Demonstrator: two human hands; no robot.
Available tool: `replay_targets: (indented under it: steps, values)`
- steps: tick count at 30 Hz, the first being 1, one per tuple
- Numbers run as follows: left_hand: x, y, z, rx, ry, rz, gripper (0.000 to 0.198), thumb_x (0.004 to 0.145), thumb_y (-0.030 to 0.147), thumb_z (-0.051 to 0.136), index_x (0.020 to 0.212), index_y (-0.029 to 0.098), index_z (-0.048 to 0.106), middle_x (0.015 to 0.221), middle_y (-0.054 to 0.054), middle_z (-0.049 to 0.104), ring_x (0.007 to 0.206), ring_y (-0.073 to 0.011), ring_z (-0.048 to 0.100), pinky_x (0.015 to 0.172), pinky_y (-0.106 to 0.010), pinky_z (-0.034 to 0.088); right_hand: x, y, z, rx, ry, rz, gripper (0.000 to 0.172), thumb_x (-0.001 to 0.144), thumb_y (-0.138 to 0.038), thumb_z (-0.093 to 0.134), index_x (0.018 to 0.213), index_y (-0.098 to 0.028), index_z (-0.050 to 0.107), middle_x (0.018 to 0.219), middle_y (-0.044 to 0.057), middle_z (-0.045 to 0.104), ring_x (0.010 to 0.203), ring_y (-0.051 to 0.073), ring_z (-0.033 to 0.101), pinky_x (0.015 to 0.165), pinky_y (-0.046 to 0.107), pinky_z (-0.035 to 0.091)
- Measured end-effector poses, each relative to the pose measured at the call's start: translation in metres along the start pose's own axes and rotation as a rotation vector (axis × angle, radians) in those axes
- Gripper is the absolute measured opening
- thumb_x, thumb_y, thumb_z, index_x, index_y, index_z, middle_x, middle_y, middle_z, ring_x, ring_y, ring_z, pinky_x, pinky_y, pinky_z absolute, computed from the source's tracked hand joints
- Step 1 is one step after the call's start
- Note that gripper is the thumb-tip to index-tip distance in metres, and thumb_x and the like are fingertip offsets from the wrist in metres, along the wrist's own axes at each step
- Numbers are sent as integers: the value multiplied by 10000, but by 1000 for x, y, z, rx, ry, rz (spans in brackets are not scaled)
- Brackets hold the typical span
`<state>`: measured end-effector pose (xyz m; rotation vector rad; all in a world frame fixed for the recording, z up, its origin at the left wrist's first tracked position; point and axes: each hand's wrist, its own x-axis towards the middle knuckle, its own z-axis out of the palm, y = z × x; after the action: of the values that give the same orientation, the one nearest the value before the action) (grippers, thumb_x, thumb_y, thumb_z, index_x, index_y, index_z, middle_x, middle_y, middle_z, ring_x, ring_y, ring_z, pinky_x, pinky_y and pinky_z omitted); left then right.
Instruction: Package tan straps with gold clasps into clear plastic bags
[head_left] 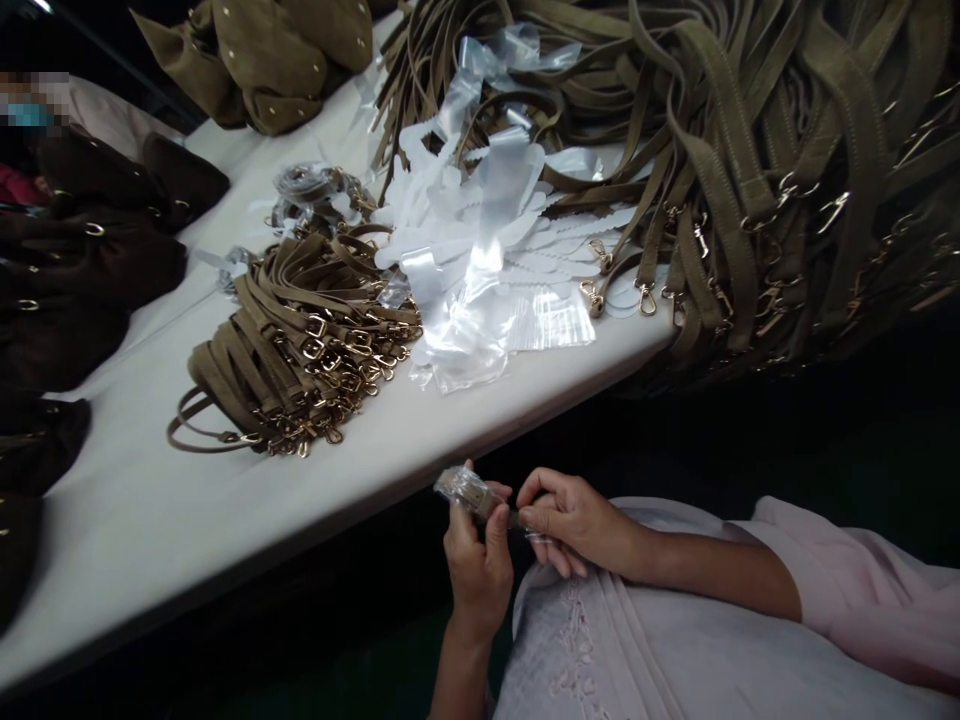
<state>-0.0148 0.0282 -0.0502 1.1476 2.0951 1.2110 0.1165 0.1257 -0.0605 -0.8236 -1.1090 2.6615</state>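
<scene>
My left hand (480,575) is closed around a folded brown strap (471,492) with clear plastic film about its upper end. My right hand (574,515) comes in from the right, thumb and fingertips pinched at the lower end of that strap. Both hands are in front of my body, below the table's edge and apart from it. On the table, closest to my hands, lie clear plastic sleeves (487,325) and a stack of short brown straps (247,365) with gold buckles and clasps.
A white-covered table (360,475) runs diagonally across the view. Long brown straps (720,150) hang over its right edge. White paper strips (450,200), wrapped strap rolls (307,190), olive bags (270,60) and dark bags (82,270) lie on it. Another person's sleeve (105,110) shows far left.
</scene>
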Motion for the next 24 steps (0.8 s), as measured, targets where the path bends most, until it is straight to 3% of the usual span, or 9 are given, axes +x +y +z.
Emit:
replay_targets:
  steps: [3, 6, 11, 14, 18, 21, 24]
  values:
    - [-1, -1, -1, 50, -157, -91, 268, 954, 360, 501, 1135, 169, 552, 966, -72, 698, 891, -211, 661, 862, -346, 483, 0, -1, -2, 29, -16, 4, 474, 772, -574, 705, 863, -166, 482, 556, -23, 641, 324, 54, 470, 277, 102, 316]
    - [-3, 1, -3, -26, -298, -192, 318, 980, 389, 446, 1205, 180, 531, 1032, -71, 683, 923, -199, 648, 864, -329, 479, 0, -3, -6, 97, -50, 46, 469, 745, -543, 753, 821, -139, 529, 579, 12, 660, 376, 63, 523, 322, 110, 378]
    - [-9, -1, -9, -192, -400, -300, 366, 993, 412, 425, 1283, 209, 516, 1291, -77, 592, 1262, -219, 502, 1078, -335, 365, -6, -9, -17, 254, -146, 151, 412, 717, -332, 830, 962, -98, 596, 817, 100, 727, 721, 138, 699, 653, 192, 561]
    - [-11, -2, -13, -251, -458, -383, 419, 979, 447, 448, 1328, 223, 509, 1362, -70, 558, 1313, -220, 458, 1122, -332, 325, -15, -10, -23, 326, -232, 224, 574, 600, -195, 894, 1066, -113, 568, 1008, 127, 712, 949, 204, 698, 841, 286, 558]
    - [-19, -7, -11, -293, -476, -538, 508, 932, 536, 496, 1308, 199, 554, 1384, -98, 549, 1325, -257, 448, 1116, -355, 334, -25, -5, -27, 326, -271, 269, 780, 431, -93, 940, 1096, -130, 535, 1142, 140, 670, 1111, 249, 645, 929, 325, 527]
    - [-29, -22, 2, -302, -416, -625, 604, 840, 642, 569, 1189, 155, 646, 1259, -128, 632, 1231, -291, 524, 1060, -370, 387, -27, 6, -27, 239, -214, 242, 712, 474, -230, 954, 1042, -132, 535, 1019, 114, 707, 949, 211, 702, 816, 281, 557]
    - [-32, -42, 24, -454, -537, -555, 708, 710, 749, 629, 1018, 116, 711, 941, -123, 718, 925, -274, 647, 864, -355, 489, -21, 17, -32, 25, -91, 198, 513, 618, -466, 861, 868, -132, 561, 653, 6, 669, 514, 106, 633, 540, 190, 504]
